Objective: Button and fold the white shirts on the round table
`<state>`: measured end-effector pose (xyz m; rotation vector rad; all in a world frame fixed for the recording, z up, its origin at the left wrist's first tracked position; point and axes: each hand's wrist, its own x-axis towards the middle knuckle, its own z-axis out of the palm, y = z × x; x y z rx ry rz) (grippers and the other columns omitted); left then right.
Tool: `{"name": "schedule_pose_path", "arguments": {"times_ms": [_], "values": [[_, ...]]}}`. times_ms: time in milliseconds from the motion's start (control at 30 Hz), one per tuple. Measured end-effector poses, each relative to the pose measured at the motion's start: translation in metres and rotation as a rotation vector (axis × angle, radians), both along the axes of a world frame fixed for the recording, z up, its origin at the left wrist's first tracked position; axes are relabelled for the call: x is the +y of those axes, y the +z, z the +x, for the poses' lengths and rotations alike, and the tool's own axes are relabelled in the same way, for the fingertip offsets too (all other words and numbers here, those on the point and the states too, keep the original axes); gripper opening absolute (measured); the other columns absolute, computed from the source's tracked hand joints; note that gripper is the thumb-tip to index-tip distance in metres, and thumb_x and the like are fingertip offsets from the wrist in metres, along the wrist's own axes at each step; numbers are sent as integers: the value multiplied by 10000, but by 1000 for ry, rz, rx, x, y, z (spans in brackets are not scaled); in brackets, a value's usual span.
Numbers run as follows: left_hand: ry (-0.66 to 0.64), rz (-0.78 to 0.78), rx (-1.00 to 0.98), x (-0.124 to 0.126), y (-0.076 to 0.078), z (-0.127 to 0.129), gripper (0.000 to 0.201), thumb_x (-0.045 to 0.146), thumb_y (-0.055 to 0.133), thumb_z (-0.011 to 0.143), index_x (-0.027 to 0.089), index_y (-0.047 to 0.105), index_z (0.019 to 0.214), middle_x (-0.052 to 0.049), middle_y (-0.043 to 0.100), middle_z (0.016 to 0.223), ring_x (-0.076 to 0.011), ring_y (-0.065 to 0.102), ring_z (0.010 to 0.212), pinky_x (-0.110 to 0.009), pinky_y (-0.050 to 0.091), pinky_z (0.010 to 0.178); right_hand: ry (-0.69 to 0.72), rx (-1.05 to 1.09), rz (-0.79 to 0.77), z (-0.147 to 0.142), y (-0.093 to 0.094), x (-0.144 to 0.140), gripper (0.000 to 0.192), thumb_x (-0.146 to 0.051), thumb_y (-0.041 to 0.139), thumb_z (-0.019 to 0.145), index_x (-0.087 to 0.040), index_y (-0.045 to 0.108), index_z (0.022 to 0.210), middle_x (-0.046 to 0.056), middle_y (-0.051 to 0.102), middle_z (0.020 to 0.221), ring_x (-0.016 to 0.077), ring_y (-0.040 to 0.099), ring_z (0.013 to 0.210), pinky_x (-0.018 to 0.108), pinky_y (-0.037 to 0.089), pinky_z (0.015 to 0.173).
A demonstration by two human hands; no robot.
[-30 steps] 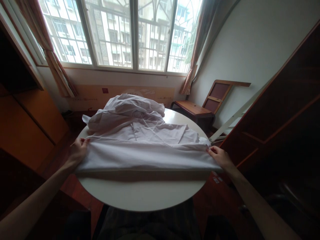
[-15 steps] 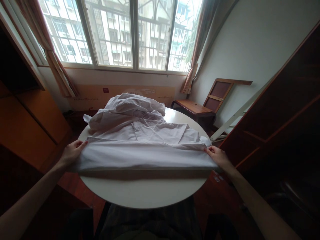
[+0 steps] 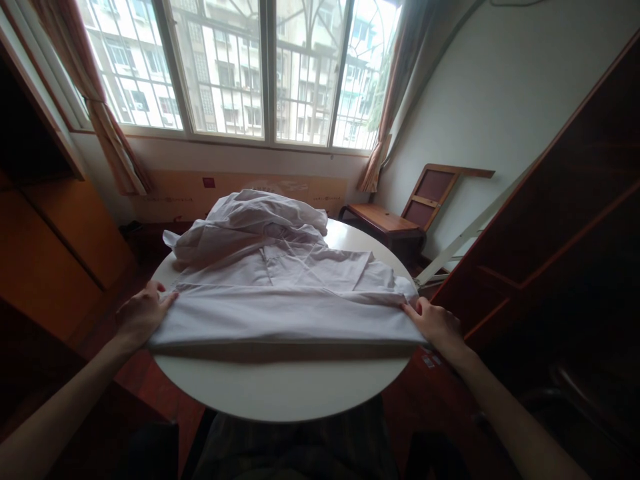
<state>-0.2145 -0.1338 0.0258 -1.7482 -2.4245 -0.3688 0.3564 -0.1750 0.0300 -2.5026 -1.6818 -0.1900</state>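
Both arms reach forward from the lower corners of the frame. The left hand [image 3: 141, 313] holds the left end of a folded white garment [image 3: 285, 293], its fingers closed on the cloth edge. The right hand [image 3: 436, 325] holds the right end, fingers pinching the fold. The garment lies across the round white tabletop [image 3: 285, 390] in the middle of the frame, its far part bunched up. Small stickers on the floor by the right hand are too small to read.
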Motion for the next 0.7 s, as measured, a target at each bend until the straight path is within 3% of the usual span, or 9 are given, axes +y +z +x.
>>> {"name": "schedule_pose_path", "arguments": {"times_ms": [100, 200, 300, 400, 433, 533, 700], "values": [[-151, 238, 190, 0, 7, 22, 410, 340, 392, 819, 86, 469, 1131, -182, 547, 1098, -309, 514, 991, -399, 403, 803, 123, -36, 263, -15, 7, -2, 312, -421, 469, 786, -147, 567, 899, 150, 635, 887, 292, 590, 837, 371, 444, 663], [-414, 346, 80, 0, 17, 74, 359, 246, 373, 817, 120, 513, 1122, -138, 535, 1170, -268, 493, 1063, -393, 376, 910, 383, 112, 450, -58, 15, 0, 257, -314, 413, 824, -154, 574, 945, 130, 634, 955, 251, 581, 895, 374, 450, 781], [-788, 255, -28, -3, 17, 147, 370, 130, 344, 777, 155, 580, 1061, -113, 511, 1240, -231, 459, 1140, -362, 374, 958, 758, 335, 324, -118, 13, 8, 307, -272, 374, 841, -161, 570, 1051, 107, 616, 1078, 221, 550, 1024, 364, 422, 897], [-1051, 144, -89, -6, 2, 209, 468, 79, 345, 738, 102, 515, 1173, -154, 457, 1304, -232, 400, 1219, -382, 353, 997, 965, 417, 217, -167, -1, 17, 384, -231, 342, 845, -151, 520, 1175, 116, 527, 1237, 217, 468, 1152, 399, 367, 979], [-1097, 94, -99, -7, -5, 223, 481, 101, 354, 748, 67, 478, 1212, -179, 440, 1315, -240, 377, 1240, -396, 331, 1016, 983, 412, 196, -177, -8, 19, 414, -215, 328, 845, -128, 488, 1216, 130, 497, 1269, 217, 437, 1184, 404, 350, 997], [-1067, -25, -119, -5, -22, 239, 507, 178, 341, 803, 10, 393, 1279, -217, 379, 1349, -247, 314, 1283, -403, 272, 1053, 977, 344, 153, -188, -25, 23, 469, -218, 314, 856, -66, 402, 1292, 164, 429, 1326, 222, 359, 1248, 407, 302, 1035], [-1015, -75, -99, 1, -29, 218, 550, 388, 305, 861, 74, 378, 1307, -168, 331, 1393, -244, 249, 1313, -405, 210, 1073, 993, 230, 101, -174, -30, 20, 538, -392, 316, 890, -82, 362, 1327, 151, 339, 1392, 240, 271, 1298, 438, 233, 1061]]}}
